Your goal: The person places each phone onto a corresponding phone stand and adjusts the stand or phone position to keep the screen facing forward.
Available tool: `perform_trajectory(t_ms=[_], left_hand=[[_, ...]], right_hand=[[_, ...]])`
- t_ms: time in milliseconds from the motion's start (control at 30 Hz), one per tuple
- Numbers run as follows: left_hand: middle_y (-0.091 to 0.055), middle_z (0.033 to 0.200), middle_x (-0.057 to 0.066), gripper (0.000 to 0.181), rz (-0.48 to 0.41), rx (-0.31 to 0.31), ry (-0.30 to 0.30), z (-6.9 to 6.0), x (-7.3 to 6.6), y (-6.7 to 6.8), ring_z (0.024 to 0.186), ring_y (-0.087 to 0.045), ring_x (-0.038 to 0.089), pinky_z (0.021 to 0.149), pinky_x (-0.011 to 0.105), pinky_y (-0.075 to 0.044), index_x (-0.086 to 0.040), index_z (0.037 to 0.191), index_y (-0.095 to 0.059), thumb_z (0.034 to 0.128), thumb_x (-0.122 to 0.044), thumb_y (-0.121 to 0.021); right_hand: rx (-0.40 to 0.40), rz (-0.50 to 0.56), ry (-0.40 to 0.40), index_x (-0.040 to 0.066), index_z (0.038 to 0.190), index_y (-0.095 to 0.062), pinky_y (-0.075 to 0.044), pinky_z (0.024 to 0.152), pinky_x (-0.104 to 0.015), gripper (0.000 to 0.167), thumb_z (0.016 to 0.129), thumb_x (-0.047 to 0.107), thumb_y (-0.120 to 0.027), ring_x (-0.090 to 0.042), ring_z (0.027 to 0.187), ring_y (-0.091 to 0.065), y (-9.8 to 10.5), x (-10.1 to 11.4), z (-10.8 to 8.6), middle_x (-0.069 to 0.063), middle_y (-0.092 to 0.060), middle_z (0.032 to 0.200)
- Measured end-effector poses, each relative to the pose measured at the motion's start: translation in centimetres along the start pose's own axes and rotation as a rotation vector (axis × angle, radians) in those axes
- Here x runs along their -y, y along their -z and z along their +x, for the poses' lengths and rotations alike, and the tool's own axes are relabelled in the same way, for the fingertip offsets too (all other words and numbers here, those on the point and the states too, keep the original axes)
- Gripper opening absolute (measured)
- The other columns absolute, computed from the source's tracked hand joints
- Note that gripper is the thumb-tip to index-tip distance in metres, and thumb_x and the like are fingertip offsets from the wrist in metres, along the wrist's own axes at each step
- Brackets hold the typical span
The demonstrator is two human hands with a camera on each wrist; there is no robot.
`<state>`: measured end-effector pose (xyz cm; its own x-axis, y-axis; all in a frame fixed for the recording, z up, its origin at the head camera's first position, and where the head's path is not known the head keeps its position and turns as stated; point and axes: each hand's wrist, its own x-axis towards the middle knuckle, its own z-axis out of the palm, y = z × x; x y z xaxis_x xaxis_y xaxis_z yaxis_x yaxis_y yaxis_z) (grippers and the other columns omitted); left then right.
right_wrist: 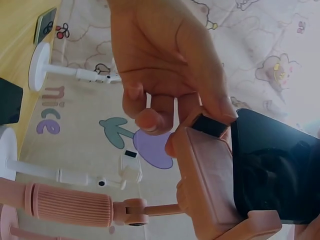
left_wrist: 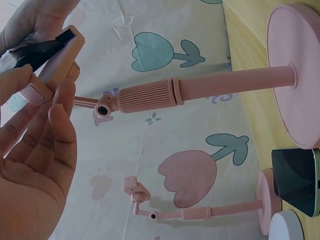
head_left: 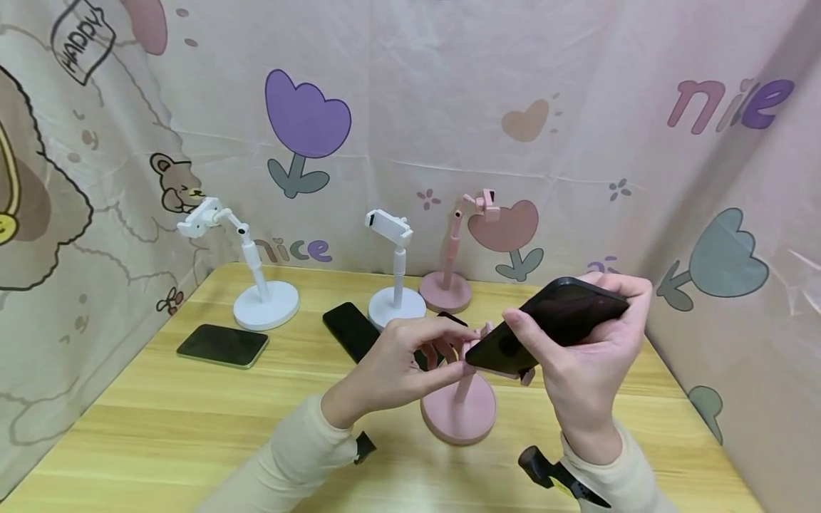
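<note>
A pink phone stand (head_left: 458,413) stands at the front of the table, its round base flat on the wood. My left hand (head_left: 404,363) grips the clamp (right_wrist: 207,175) at the top of this stand, with thumb and fingers at one end. My right hand (head_left: 593,370) holds a black smartphone (head_left: 551,320) by its edges, tilted. One end of the phone is at the clamp, close to the left thumb; in the right wrist view its lower corner lies near the clamp's pink lip. The right fingers are partly hidden behind the phone.
Behind are two white phone stands (head_left: 266,305) (head_left: 396,303) and another pink stand (head_left: 445,292). A phone (head_left: 222,345) lies at the left and a black phone (head_left: 351,331) near the middle. Another phone (left_wrist: 296,181) is partly covered by my left hand. A printed curtain (head_left: 410,107) surrounds the table.
</note>
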<state>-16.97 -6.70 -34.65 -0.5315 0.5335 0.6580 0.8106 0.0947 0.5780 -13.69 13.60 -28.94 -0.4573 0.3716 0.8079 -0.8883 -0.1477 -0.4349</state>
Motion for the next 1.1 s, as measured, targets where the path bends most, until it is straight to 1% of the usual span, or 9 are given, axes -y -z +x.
perform_trajectory(t_ms=[100, 167, 267, 400, 533, 600, 733, 900, 1100], left_hand=[[-0.077, 0.098, 0.001, 0.031, -0.003, 0.003, -0.003, 0.0, 0.0, -0.1, 0.082, -0.069, -0.002, 0.064, 0.019, -0.060, -0.008, 0.122, -0.075, 0.0920, -0.003, -0.081], [-0.077, 0.097, 0.001, 0.032, -0.003, 0.001, -0.006, 0.0, 0.0, -0.1, 0.082, -0.070, -0.001, 0.064, 0.019, -0.060, -0.008, 0.122, -0.075, 0.0914, -0.003, -0.082], [-0.077, 0.097, 0.001, 0.033, -0.005, -0.005, -0.007, -0.1, 0.0, -0.1, 0.081, -0.070, -0.001, 0.063, 0.019, -0.060, -0.008, 0.122, -0.075, 0.0908, -0.003, -0.083], [-0.078, 0.095, 0.002, 0.029, -0.010, -0.023, -0.008, -0.1, 0.0, -0.2, 0.080, -0.070, -0.002, 0.063, 0.019, -0.061, -0.007, 0.119, -0.076, 0.0911, -0.002, -0.082], [-0.080, 0.091, 0.002, 0.024, -0.013, -0.053, -0.012, 0.0, -0.2, -0.4, 0.079, -0.071, -0.001, 0.063, 0.020, -0.062, -0.007, 0.113, -0.077, 0.0904, 0.001, -0.079], [-0.080, 0.091, 0.002, 0.023, -0.022, -0.071, -0.012, 0.1, -0.3, -0.5, 0.078, -0.071, -0.001, 0.065, 0.020, -0.063, -0.006, 0.110, -0.077, 0.0892, 0.003, -0.077], [-0.080, 0.093, 0.004, 0.022, -0.056, -0.098, 0.015, 0.1, -0.5, -0.9, 0.078, -0.073, 0.000, 0.068, 0.022, -0.065, -0.005, 0.106, -0.077, 0.0869, 0.006, -0.075], [-0.081, 0.095, 0.006, 0.021, -0.087, -0.116, 0.045, 0.1, -0.6, -1.0, 0.080, -0.075, 0.001, 0.070, 0.024, -0.066, -0.005, 0.104, -0.077, 0.0857, 0.006, -0.075], [-0.081, 0.094, 0.007, 0.021, -0.104, -0.116, 0.048, 0.1, -0.5, -0.9, 0.080, -0.076, 0.003, 0.070, 0.025, -0.067, -0.004, 0.103, -0.077, 0.0857, 0.007, -0.075]], right_hand=[[0.004, -0.017, 0.003, 0.002, 0.110, -0.047, -0.054, 0.074, -0.025, 0.077, 0.054, -0.024, -0.093, -0.024, 0.085, -0.059, 0.1, -0.1, 0.0, -0.011, -0.059, 0.098], [0.011, -0.030, 0.006, 0.002, 0.108, -0.046, -0.052, 0.075, -0.024, 0.078, 0.053, -0.023, -0.094, -0.024, 0.086, -0.057, 0.0, -0.2, -0.1, -0.010, -0.057, 0.095], [0.012, -0.055, 0.016, 0.004, 0.107, -0.046, -0.050, 0.074, -0.024, 0.075, 0.053, -0.023, -0.092, -0.024, 0.084, -0.056, -0.2, -0.3, -0.1, -0.009, -0.056, 0.092], [-0.012, -0.070, 0.042, 0.002, 0.108, -0.046, -0.051, 0.073, -0.025, 0.072, 0.054, -0.022, -0.088, -0.023, 0.083, -0.057, -0.6, -0.4, -0.1, -0.010, -0.058, 0.093], [-0.045, -0.072, 0.079, -0.002, 0.110, -0.045, -0.052, 0.074, -0.026, 0.071, 0.055, -0.020, -0.087, -0.023, 0.081, -0.061, -1.0, -0.7, -0.1, -0.010, -0.061, 0.091], [-0.070, -0.089, 0.101, -0.003, 0.109, -0.046, -0.052, 0.075, -0.026, 0.070, 0.054, -0.017, -0.088, -0.023, 0.082, -0.061, -1.2, -0.8, -0.1, -0.010, -0.060, 0.090], [-0.119, -0.120, 0.126, -0.002, 0.106, -0.045, -0.049, 0.075, -0.026, 0.070, 0.052, -0.013, -0.088, -0.022, 0.081, -0.057, -1.4, -0.9, -0.1, -0.009, -0.056, 0.091], [-0.138, -0.172, 0.139, -0.001, 0.105, -0.045, -0.046, 0.073, -0.024, 0.069, 0.052, -0.008, -0.089, -0.019, 0.075, -0.055, -1.6, -1.0, 0.0, -0.007, -0.053, 0.092], [-0.141, -0.209, 0.147, 0.000, 0.105, -0.046, -0.045, 0.080, -0.026, 0.069, 0.052, -0.005, -0.089, -0.019, 0.081, -0.054, -1.6, -1.0, 0.0, -0.005, -0.052, 0.094]])
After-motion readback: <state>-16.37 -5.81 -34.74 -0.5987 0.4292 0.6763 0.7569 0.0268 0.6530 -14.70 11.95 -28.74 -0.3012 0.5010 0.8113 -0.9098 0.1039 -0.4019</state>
